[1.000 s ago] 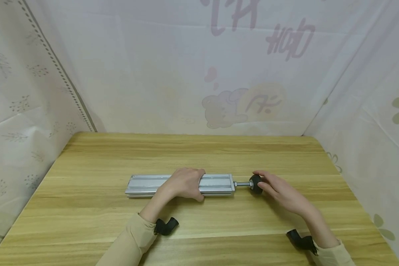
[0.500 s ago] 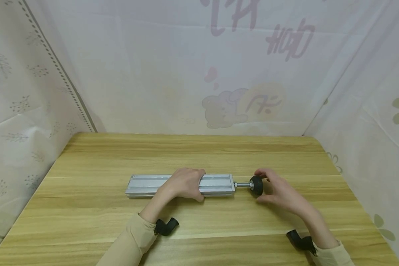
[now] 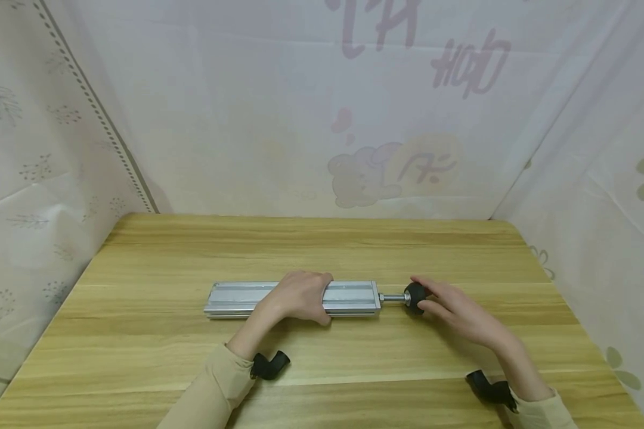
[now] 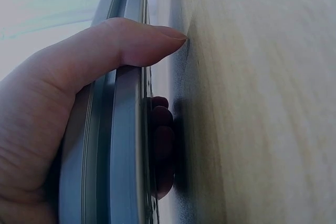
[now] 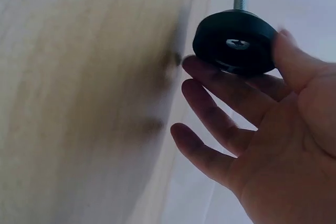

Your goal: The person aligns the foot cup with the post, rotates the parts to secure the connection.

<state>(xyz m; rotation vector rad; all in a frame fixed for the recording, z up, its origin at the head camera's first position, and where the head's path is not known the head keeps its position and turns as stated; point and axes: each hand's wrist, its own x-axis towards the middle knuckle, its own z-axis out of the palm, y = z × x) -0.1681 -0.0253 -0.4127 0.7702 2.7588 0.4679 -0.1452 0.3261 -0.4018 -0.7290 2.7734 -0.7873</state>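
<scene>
A silver aluminium profile (image 3: pixel 349 298) lies across the middle of the wooden table (image 3: pixel 354 250). From its right end sticks a threaded stud (image 3: pixel 392 297) with a black round foot (image 3: pixel 414 297). My left hand (image 3: pixel 300 295) grips the profile near its middle. In the left wrist view the thumb (image 4: pixel 131 40) lies over the profile (image 4: pixel 113 145) and the fingers (image 4: pixel 160 140) curl under it. My right hand (image 3: pixel 434 301) pinches the foot. In the right wrist view the thumb (image 5: pixel 294 56) and forefinger (image 5: pixel 220 85) sit on the rim of the foot (image 5: pixel 234 41).
White printed cloth (image 3: pixel 300 119) walls in the table at the back, left and right. Black camera mounts sit at my left wrist (image 3: pixel 268 364) and right wrist (image 3: pixel 491 391). Bare tabletop lies behind and in front of the profile.
Half a second ago my right hand's fingers were spread off the foot; now they are back on its rim. The left hand and the profile have stayed put.
</scene>
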